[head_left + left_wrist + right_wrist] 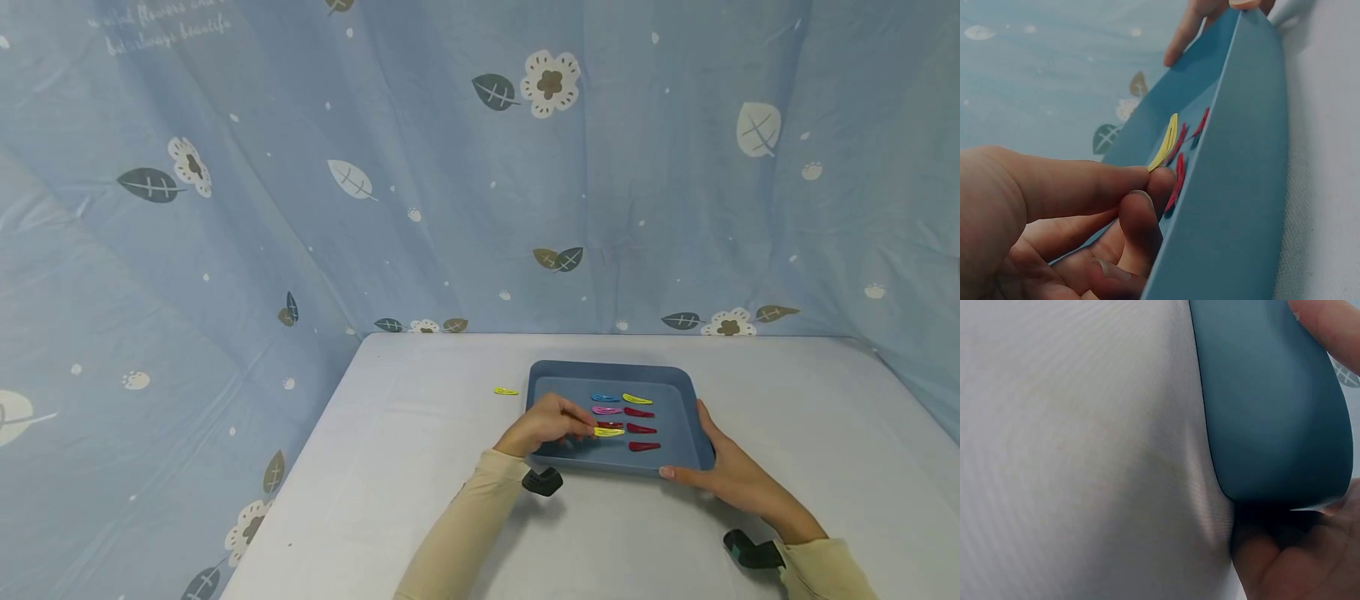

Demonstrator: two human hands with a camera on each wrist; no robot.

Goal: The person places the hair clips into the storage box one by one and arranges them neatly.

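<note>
My left hand (551,422) is over the blue tray (573,377), pinching a yellow snap hair clip (609,432) by one end between thumb and fingertips. In the left wrist view that clip (1169,140) points away from the fingers. Just behind it lies a red clip (611,425), partly covered, with a pink clip (607,410) and a blue clip (605,397) further back. A second column has a yellow clip (637,399) above several red clips (642,429). My right hand (738,475) holds the tray's near right corner, thumb at the front rim, fingers along the right side.
Another yellow clip (506,391) lies on the white table (420,417), left of the tray. A blue patterned curtain (450,167) hangs behind the table and along its left. Black wrist devices (542,482) sit under both forearms.
</note>
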